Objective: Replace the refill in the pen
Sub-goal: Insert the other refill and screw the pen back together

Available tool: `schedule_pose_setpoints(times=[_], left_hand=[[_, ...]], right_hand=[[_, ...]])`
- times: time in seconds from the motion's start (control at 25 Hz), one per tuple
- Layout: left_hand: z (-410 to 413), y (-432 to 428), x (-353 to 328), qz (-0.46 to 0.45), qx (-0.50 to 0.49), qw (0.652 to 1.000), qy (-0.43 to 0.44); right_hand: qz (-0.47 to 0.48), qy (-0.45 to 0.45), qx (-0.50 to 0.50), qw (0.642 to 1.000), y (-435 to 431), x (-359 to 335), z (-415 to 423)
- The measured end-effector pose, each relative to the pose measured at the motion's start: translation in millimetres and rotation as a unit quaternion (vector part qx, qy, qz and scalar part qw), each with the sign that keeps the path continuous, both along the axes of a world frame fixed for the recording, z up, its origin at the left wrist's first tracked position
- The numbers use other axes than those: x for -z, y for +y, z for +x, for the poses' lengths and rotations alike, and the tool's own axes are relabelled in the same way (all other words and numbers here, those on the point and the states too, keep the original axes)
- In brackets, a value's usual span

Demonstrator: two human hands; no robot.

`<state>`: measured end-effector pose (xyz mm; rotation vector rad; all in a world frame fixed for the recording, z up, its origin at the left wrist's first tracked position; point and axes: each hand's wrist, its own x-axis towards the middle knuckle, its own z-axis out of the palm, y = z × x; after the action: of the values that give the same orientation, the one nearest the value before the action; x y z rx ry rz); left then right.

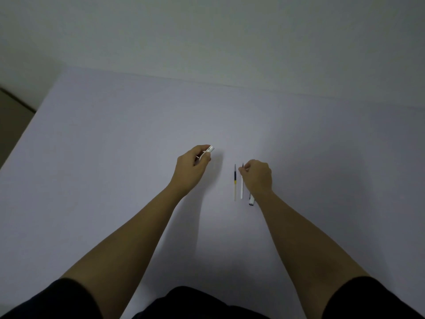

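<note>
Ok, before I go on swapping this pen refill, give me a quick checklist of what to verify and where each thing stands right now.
1. Pen part in the left hand: a white piece sticks out of the closed fingers. Ok.
2. Right hand on a refill: the fingertips pinch the top of a thin white refill. Ok.
3. Other refill, dark with a yellow band: lies flat on the table, apart from both hands. Ok.
4. Which refill is the fresh one: cannot tell.
5. White pen piece below the right wrist: partly hidden, so whether it is empty is unclear. Cannot tell.
</note>
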<state>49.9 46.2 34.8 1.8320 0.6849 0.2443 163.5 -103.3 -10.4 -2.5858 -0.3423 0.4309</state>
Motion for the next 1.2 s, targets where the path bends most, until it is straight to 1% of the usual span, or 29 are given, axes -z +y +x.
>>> schedule_pose_setpoints(times=[0.12,0.24,0.36,0.48,0.56,0.72,0.8,0.88,0.96,1.08,1.2], left_hand=[[2,-2,1,0.003,0.007,1.0,-0.002],[2,-4,1,0.006,0.014,1.0,-0.005],[2,-5,1,0.015,0.019,1.0,-0.008],[0,-2,2,0.021,0.014,1.0,-0.004],[-2,1,4,0.024,0.008,1.0,-0.001],[-12,12,9,0.029,-0.004,0.999,0.021],[-17,17,10,0.031,-0.007,0.999,0.042],[-23,20,13,0.035,0.0,0.998,0.052],[-26,20,14,0.038,0.029,0.997,0.056],[-25,13,11,0.052,0.076,0.995,0.048],[-19,7,3,0.054,0.101,0.993,0.032]], right_hand=[[-0.003,-0.001,-0.015,1.0,4,-5,-4],[-0.065,0.002,-0.061,0.996,13,-6,-14],[-0.104,0.005,-0.068,0.992,22,-4,-23],[-0.108,0.015,-0.072,0.991,35,-2,-34],[-0.089,0.034,-0.063,0.993,43,-2,-41],[0.028,0.104,0.013,0.994,50,-5,-41],[0.121,0.163,0.064,0.977,50,-12,-34],[0.239,0.23,0.127,0.935,47,-21,-29],[0.341,0.254,0.168,0.889,41,-31,-25],[0.463,0.265,0.184,0.825,24,-46,-19],[0.533,0.243,0.199,0.785,9,-59,-15]])
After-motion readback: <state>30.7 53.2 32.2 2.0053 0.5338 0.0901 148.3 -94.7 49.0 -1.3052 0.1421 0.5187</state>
